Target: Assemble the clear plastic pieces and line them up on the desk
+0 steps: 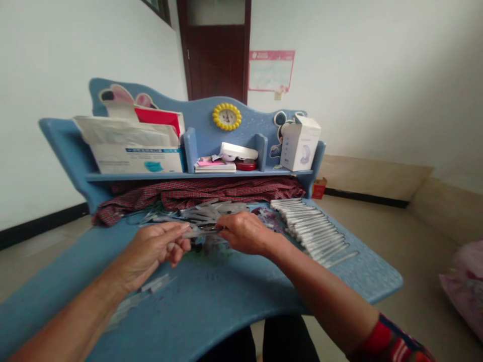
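Observation:
My left hand [156, 246] pinches a translucent pen barrel [194, 233] between thumb and fingers, above the middle of the blue desk. My right hand [243, 232] is closed at the barrel's other end, where a thin dark part shows near its fingertips; exactly what the right fingers grip is partly hidden. Behind the hands lies a loose pile of clear and grey pen parts [217, 207]. A row of white pens [313, 231] lies side by side to the right. Several translucent pieces [156, 284] lie beside my left forearm.
The blue desk [211, 306] has a raised shelf with a mask box [138, 160], a small white box [301, 144], a yellow-rimmed clock [227, 116] and a red round tin [246, 165]. A checked red cloth [211, 192] lies bunched under the shelf.

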`<action>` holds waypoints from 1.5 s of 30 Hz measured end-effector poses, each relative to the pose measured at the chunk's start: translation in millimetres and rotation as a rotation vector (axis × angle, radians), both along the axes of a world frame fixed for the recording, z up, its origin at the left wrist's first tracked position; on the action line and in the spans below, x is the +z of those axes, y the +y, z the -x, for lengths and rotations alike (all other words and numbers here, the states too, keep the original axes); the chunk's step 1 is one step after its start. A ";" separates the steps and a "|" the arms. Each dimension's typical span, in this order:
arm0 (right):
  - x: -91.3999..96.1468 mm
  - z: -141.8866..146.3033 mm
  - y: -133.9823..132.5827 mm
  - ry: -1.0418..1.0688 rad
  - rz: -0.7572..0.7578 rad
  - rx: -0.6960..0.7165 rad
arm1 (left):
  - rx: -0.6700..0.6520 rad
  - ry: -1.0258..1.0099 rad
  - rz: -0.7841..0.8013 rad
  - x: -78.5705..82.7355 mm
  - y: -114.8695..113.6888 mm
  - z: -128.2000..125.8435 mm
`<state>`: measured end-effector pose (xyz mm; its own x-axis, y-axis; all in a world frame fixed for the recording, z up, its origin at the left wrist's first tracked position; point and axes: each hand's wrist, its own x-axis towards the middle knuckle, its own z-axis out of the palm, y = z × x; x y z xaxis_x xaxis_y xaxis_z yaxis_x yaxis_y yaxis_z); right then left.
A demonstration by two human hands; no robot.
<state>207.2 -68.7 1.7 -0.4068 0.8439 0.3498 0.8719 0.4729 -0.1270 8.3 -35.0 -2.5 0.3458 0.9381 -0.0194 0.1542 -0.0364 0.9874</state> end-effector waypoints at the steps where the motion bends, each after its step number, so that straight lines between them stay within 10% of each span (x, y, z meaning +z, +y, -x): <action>1: 7.1 -2.4 -3.0 -0.039 0.014 0.002 | 0.006 0.009 -0.002 1.1 -0.2 0.3; 9: 46.8 -65.2 -46.4 -0.179 0.130 0.012 | 0.002 0.090 -0.055 2.4 -1.2 -1.4; 20: -3.9 -212.7 -128.8 0.051 0.285 -0.102 | -0.109 0.172 -0.046 -10.2 7.2 -2.8; 45: -47.0 -231.3 -146.2 -0.049 0.050 -0.180 | -0.127 0.232 -0.069 -13.1 4.7 -7.4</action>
